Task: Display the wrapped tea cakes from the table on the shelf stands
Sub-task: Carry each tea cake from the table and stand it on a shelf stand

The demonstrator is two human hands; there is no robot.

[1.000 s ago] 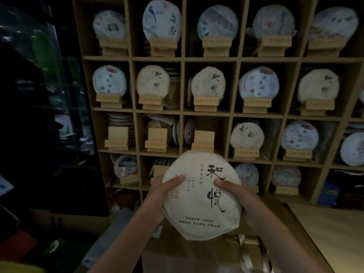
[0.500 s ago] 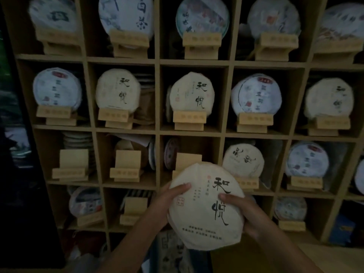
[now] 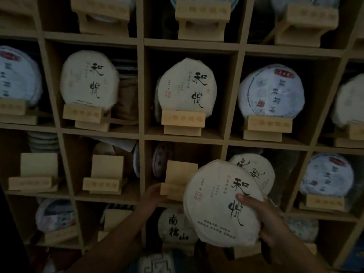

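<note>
Left hand (image 3: 155, 196) has let go of the tea cake (image 3: 222, 203) and now grips the empty stand (image 3: 177, 182); right hand (image 3: 264, 219) alone clamps it, so placing's close.

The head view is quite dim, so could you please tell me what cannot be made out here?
- Left hand: its fingertips are hidden behind the empty wooden stand, so its grip is unclear.
- Tea cake with brush script: partly covered by the held tea cake.
- Top-row cakes: cut off by the upper edge.
- Small print on the held cake: too small and blurred.
- Right hand: fingers behind the cake are hidden.
</note>
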